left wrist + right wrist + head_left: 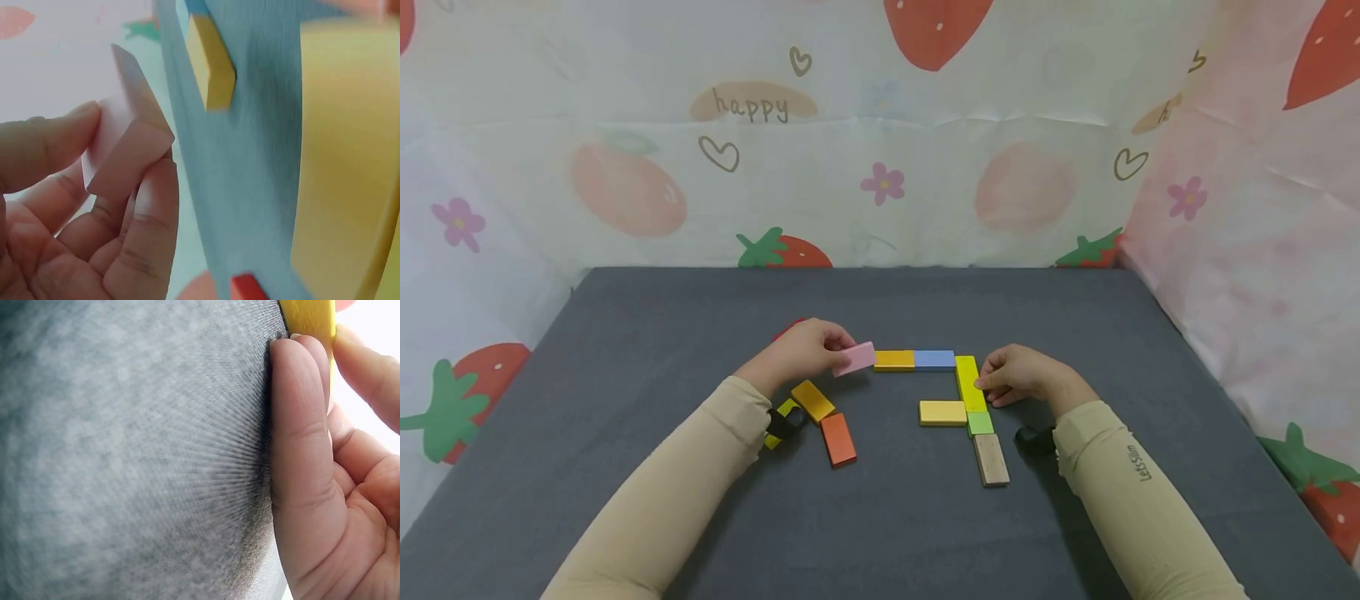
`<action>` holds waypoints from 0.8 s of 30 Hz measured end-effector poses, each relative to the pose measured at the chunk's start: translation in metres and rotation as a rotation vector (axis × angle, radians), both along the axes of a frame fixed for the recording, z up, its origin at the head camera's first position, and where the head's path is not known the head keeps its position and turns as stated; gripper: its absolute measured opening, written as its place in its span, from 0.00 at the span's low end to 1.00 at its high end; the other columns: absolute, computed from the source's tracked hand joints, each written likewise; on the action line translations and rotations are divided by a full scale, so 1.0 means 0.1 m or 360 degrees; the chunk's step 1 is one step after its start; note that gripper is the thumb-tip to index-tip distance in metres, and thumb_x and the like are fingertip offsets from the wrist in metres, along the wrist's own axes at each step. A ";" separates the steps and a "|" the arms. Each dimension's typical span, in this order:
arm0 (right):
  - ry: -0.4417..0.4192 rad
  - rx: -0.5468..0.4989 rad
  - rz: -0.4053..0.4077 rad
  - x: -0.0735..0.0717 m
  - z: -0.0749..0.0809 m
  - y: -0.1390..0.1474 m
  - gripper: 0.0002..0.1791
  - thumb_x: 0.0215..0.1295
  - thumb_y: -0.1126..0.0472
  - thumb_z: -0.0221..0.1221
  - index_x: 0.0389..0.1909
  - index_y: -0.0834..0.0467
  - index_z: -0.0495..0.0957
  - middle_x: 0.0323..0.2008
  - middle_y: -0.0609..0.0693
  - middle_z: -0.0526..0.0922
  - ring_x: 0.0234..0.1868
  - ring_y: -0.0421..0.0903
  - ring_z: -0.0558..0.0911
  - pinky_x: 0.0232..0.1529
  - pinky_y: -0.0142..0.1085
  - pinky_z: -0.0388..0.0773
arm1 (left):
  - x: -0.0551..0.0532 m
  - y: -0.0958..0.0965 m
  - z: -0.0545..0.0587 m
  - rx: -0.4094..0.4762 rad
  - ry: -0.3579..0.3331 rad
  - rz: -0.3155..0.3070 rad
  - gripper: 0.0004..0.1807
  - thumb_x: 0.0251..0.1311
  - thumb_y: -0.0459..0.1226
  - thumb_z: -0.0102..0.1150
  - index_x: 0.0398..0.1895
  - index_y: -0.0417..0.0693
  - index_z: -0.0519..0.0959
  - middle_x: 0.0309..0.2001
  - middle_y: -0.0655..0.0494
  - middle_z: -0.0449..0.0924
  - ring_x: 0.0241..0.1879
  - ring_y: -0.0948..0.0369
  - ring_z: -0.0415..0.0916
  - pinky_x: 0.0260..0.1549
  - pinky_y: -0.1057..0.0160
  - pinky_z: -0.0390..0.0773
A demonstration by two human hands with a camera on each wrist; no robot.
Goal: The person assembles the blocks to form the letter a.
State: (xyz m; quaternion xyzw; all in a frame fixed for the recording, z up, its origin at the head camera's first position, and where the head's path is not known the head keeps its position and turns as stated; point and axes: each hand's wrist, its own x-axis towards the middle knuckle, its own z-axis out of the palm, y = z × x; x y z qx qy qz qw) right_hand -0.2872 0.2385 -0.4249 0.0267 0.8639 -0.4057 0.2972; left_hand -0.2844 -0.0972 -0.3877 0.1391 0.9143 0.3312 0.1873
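Note:
My left hand (808,350) pinches a pink block (856,359) between thumb and fingers, tilted, at the left end of a row. That row holds an orange-yellow block (895,361) and a blue block (934,360). From its right end a long yellow block (968,385) runs toward me. My right hand (1026,375) pinches the edge of this yellow block, thumb on one face, fingers low against the cloth in the right wrist view. Below it follow a small green block (980,423) and a bare wooden block (992,460); a pale yellow block (942,413) juts left.
Near my left forearm lie a mustard block (812,402), an orange block (838,440) and yellow-green pieces partly hidden by the black wrist strap (787,423). A red block (787,328) shows behind the left hand. Dark grey cloth (895,533) covers the table; printed curtains stand around it.

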 end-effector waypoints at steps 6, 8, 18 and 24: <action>0.0003 -0.0008 0.0012 0.01 0.00 0.00 0.08 0.66 0.60 0.61 0.29 0.60 0.76 0.27 0.50 0.75 0.28 0.44 0.76 0.35 0.34 0.82 | 0.08 0.16 -0.07 0.0047 -0.0081 -0.0017 0.11 0.64 0.39 0.60 0.48 0.50 0.83 0.40 0.54 0.82 0.38 0.57 0.74 0.37 0.64 0.75; 0.0003 -0.0011 0.0016 0.01 0.01 0.00 0.08 0.67 0.60 0.60 0.29 0.60 0.76 0.27 0.50 0.75 0.28 0.44 0.76 0.35 0.34 0.82 | 0.10 0.22 -0.10 0.0042 -0.0099 -0.0040 0.10 0.65 0.38 0.60 0.48 0.50 0.83 0.40 0.54 0.82 0.38 0.57 0.73 0.35 0.65 0.75; -0.0006 0.0003 0.0015 0.01 0.01 0.00 0.08 0.67 0.60 0.60 0.30 0.60 0.76 0.27 0.50 0.75 0.28 0.44 0.76 0.35 0.33 0.82 | 0.16 0.44 -0.18 -0.0031 -0.0225 -0.0178 0.11 0.64 0.34 0.57 0.46 0.52 0.84 0.40 0.56 0.80 0.42 0.57 0.72 0.43 0.62 0.75; -0.0002 0.0004 0.0014 0.00 0.00 0.00 0.08 0.66 0.60 0.61 0.30 0.60 0.76 0.27 0.50 0.75 0.28 0.44 0.76 0.35 0.33 0.82 | 0.19 0.52 -0.21 -0.0056 -0.0261 -0.0254 0.11 0.63 0.32 0.57 0.45 0.51 0.85 0.37 0.56 0.81 0.42 0.58 0.72 0.42 0.62 0.74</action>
